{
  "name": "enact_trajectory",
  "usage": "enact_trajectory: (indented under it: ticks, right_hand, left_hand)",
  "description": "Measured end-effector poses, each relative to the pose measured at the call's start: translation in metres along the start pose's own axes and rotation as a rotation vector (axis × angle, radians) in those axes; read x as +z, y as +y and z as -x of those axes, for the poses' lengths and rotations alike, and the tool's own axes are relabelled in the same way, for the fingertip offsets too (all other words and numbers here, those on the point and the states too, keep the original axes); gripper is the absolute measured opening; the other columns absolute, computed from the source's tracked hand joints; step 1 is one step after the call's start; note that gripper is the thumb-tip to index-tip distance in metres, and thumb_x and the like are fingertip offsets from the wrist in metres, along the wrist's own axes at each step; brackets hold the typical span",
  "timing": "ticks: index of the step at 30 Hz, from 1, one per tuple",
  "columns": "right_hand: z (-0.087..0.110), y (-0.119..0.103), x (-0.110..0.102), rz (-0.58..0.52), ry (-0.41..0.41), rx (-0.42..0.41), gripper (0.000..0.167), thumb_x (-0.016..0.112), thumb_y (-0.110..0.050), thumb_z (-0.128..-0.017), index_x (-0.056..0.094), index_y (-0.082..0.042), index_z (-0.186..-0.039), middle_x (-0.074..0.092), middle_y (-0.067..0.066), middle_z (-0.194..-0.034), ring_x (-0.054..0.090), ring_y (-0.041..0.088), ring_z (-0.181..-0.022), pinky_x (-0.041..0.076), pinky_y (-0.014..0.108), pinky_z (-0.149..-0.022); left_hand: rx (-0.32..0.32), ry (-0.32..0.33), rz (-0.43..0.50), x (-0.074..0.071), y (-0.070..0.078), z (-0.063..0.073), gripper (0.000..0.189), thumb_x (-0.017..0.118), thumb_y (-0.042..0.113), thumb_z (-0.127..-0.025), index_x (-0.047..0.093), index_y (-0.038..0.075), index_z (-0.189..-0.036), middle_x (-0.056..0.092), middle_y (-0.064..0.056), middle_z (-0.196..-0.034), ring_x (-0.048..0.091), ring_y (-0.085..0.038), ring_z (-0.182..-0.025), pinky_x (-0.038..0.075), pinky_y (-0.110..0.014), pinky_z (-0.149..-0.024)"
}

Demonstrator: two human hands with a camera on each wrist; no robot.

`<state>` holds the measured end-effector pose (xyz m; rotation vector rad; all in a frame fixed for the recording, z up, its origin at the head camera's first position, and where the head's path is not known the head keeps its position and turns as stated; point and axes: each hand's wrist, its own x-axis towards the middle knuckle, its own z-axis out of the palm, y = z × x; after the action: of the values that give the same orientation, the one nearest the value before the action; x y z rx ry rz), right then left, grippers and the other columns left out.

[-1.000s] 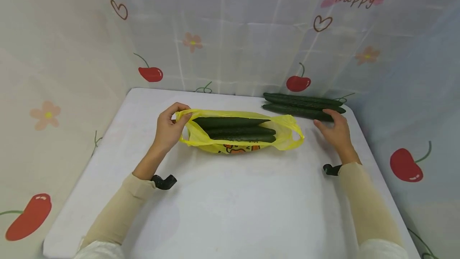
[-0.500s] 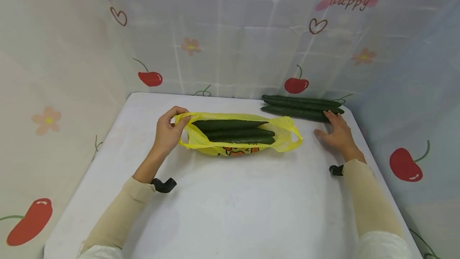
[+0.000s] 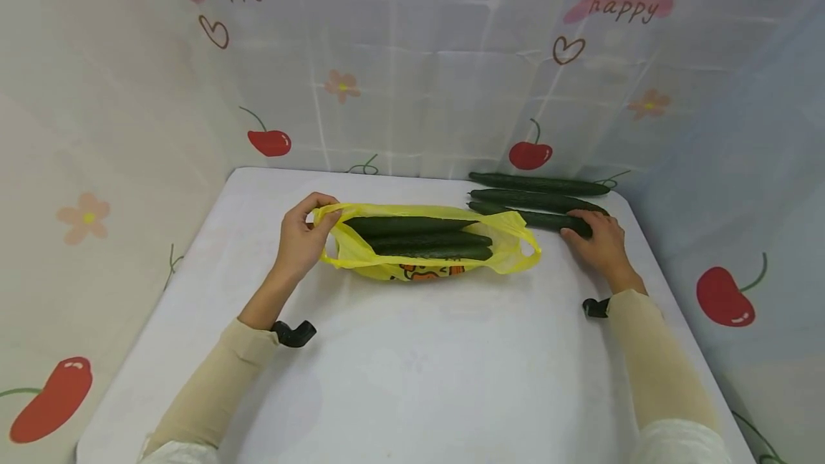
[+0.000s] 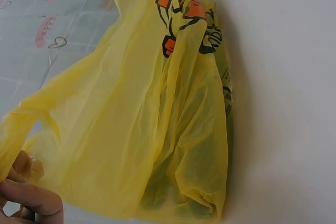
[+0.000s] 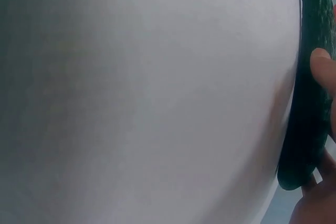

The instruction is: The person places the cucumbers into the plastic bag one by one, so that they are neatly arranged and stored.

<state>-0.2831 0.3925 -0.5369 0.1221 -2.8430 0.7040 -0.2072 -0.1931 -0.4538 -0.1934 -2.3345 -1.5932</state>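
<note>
At the left end of a yellow plastic bag (image 3: 370, 267), my left hand (image 3: 301, 235) pinches the handle and rim. The bag's mouth gapes upward, with three cucumbers (image 3: 432, 240) lying lengthwise inside. In the left wrist view the bag wall (image 4: 115, 129) stretches away from my curled fingers (image 4: 37, 200), and dark green shows through it. My right hand (image 3: 599, 245) grips the right end of a cucumber (image 3: 544, 220), the nearest of three at the back right. Its left end overlaps the bag's rim in the head view. The right wrist view shows my thumb (image 5: 323, 72) along this cucumber's side.
Two more cucumbers, a middle one (image 3: 535, 200) and a rear one (image 3: 538, 184), lie behind the gripped one near the back edge. A white table (image 3: 419, 356) carries everything. Patterned curtains (image 3: 438, 77) hang close behind and at both sides. Black wrist mounts (image 3: 294, 334) stick out inward.
My right hand has closed on the nearest cucumber and drawn it toward me, apart from the others. The rear two now show a gap between them. The left hand keeps its hold on the bag.
</note>
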Motion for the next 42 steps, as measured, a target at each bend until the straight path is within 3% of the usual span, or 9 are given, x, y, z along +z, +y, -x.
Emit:
enact_trajectory:
  ticks: [22, 29, 42]
  right_hand:
    - [0.006, -0.006, 0.0, 0.052, -0.068, 0.012, 0.045, 0.071, -0.017, -0.104, 0.059, -0.015, -0.147, 0.05, 0.03, -0.148, 0.036, 0.058, -0.137, 0.015, 0.08, -0.112]
    - [0.015, -0.009, -0.003, 0.045, -0.108, 0.013, 0.046, 0.069, -0.021, -0.106, 0.054, -0.018, -0.149, 0.047, 0.03, -0.148, 0.034, 0.056, -0.135, 0.018, 0.08, -0.105]
    - [0.033, -0.013, -0.03, -0.089, -0.024, -0.045, 0.047, 0.071, -0.02, -0.104, 0.055, -0.014, -0.148, 0.045, 0.035, -0.15, 0.034, 0.061, -0.132, 0.022, 0.081, -0.1]
  left_hand:
    - [-0.016, 0.001, -0.002, 0.001, 0.001, 0.001, 0.015, 0.067, 0.023, -0.107, 0.072, 0.011, -0.115, 0.069, -0.003, -0.115, 0.057, -0.012, -0.111, 0.048, -0.024, -0.081]
    - [0.002, 0.007, 0.013, 0.003, 0.0, 0.002, 0.013, 0.067, 0.022, -0.107, 0.072, 0.011, -0.113, 0.07, -0.007, -0.115, 0.058, -0.011, -0.108, 0.048, -0.021, -0.074]
    - [-0.004, 0.017, 0.034, 0.004, -0.003, 0.001, 0.012, 0.069, 0.019, -0.106, 0.072, 0.01, -0.113, 0.07, -0.008, -0.115, 0.058, -0.008, -0.104, 0.044, -0.02, -0.062]
